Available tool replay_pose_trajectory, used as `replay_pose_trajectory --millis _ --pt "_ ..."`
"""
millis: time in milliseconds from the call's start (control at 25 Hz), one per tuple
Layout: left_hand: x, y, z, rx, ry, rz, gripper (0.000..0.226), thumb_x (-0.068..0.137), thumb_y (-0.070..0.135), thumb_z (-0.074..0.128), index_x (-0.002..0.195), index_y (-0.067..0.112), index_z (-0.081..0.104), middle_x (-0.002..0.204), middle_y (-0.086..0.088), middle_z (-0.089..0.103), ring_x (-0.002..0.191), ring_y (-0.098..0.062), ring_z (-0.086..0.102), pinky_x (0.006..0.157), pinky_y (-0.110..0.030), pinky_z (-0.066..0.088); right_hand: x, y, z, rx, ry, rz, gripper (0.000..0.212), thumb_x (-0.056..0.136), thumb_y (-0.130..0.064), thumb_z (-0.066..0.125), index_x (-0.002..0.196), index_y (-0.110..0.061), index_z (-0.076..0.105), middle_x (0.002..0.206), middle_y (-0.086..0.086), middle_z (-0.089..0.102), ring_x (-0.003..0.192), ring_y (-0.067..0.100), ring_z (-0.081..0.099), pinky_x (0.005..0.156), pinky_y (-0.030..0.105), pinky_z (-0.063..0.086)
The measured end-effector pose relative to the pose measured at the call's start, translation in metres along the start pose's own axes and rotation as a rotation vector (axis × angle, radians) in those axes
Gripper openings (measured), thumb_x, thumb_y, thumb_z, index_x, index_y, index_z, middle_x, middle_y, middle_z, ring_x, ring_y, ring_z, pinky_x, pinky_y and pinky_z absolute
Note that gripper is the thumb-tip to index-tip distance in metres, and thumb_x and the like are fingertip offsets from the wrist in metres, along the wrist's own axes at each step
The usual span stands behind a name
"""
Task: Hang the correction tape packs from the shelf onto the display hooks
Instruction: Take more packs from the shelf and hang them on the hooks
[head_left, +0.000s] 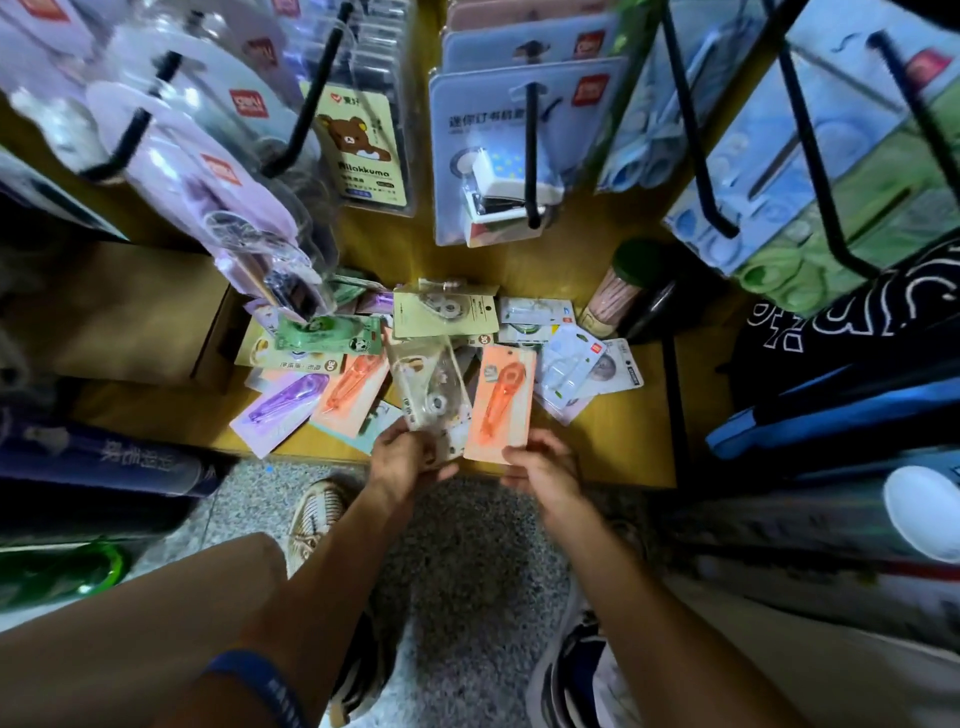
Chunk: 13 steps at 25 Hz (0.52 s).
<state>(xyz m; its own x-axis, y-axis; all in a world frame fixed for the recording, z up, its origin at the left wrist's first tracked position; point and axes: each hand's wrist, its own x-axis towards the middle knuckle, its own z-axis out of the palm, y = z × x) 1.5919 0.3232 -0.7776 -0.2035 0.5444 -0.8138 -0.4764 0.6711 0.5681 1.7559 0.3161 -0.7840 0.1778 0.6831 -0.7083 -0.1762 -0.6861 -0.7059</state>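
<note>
Pinched in the left hand (410, 457) is a clear correction tape pack (434, 387), thumb and fingers curled round its near end, so the pack runs lengthwise away from the person toward the back of the shelf (623, 447). Beside it, the right hand (543, 467) touches the near end of an orange pack (501, 402) that lies parallel to the clear one; its fingers look curled at the card's edge, though whether they truly grip it or only rest on it I cannot tell. More packs lie scattered flat on the shelf beyond both hands. Black hooks (532, 156) jut out above and past the pile, so the held pack's far end points toward them. I judge the left hand better placed to lift first, since it already has its pack off the heap
</note>
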Motion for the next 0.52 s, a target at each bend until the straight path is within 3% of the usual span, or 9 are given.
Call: replay_pose_trajectory --millis 120,200,320,360,440,520 --pt "0.001 -0.002 0.015 0.094 -0.096 0.033 0.04 0.08 -0.005 0.07 0.118 -0.001 0.057 0.097 -0.013 0.069 0.074 -0.023 0.067 0.05 -0.027 0.058 0.008 0.002 0.001 -0.075 -0.025 -0.012 0.02 0.085 0.007 0.067 0.096 -0.009 0.061 0.09 0.01 0.068 0.049 0.008 0.059 0.046 0.02 0.052" --pt "0.006 -0.004 0.016 0.11 -0.055 0.052 0.041 0.078 -0.012 0.07 0.116 -0.005 0.057 0.1 -0.016 0.068 0.063 -0.021 0.068 0.045 -0.026 0.056 0.011 0.005 -0.002 -0.141 -0.114 -0.041 0.018 0.086 0.004 0.067 0.097 -0.009 0.062 0.085 0.004 0.069 0.052 0.006 0.059 0.05 0.02 0.051" --pt "0.01 -0.004 0.017 0.039 -0.008 0.041 0.021 0.077 -0.018 0.067 0.09 -0.002 0.062 0.092 -0.021 0.067 0.046 -0.016 0.066 0.041 -0.028 0.054 0.023 0.006 -0.006 -0.233 -0.198 0.001 0.01 0.09 -0.011 0.069 0.093 -0.018 0.064 0.085 -0.001 0.072 0.061 0.01 0.063 0.056 0.026 0.053" --pt "0.01 -0.002 0.018 -0.001 -0.006 0.043 0.023 0.077 -0.019 0.065 0.085 0.001 0.06 0.087 -0.018 0.066 0.048 -0.017 0.066 0.041 -0.029 0.054 0.032 0.006 -0.006 -0.263 -0.148 0.006 0.007 0.09 -0.018 0.07 0.089 -0.022 0.063 0.088 0.001 0.072 0.068 0.014 0.066 0.061 0.031 0.055" --pt "0.013 0.0 0.018 -0.164 -0.029 0.034 0.026 0.08 -0.023 0.056 0.09 0.001 0.057 0.086 -0.015 0.062 0.066 -0.025 0.065 0.041 -0.033 0.055 0.056 0.001 -0.007 -0.273 0.117 0.002 0.011 0.088 -0.026 0.072 0.084 -0.027 0.061 0.102 0.006 0.071 0.088 0.025 0.068 0.076 0.04 0.056" --pt "0.019 0.002 0.013 -0.294 -0.028 0.027 0.032 0.083 -0.025 0.051 0.106 -0.004 0.055 0.089 -0.016 0.06 0.077 -0.03 0.059 0.042 -0.037 0.056 0.075 -0.013 -0.011 -0.274 0.246 -0.028 0.012 0.087 -0.022 0.071 0.095 -0.025 0.062 0.111 0.006 0.065 0.09 0.021 0.061 0.078 0.037 0.052"
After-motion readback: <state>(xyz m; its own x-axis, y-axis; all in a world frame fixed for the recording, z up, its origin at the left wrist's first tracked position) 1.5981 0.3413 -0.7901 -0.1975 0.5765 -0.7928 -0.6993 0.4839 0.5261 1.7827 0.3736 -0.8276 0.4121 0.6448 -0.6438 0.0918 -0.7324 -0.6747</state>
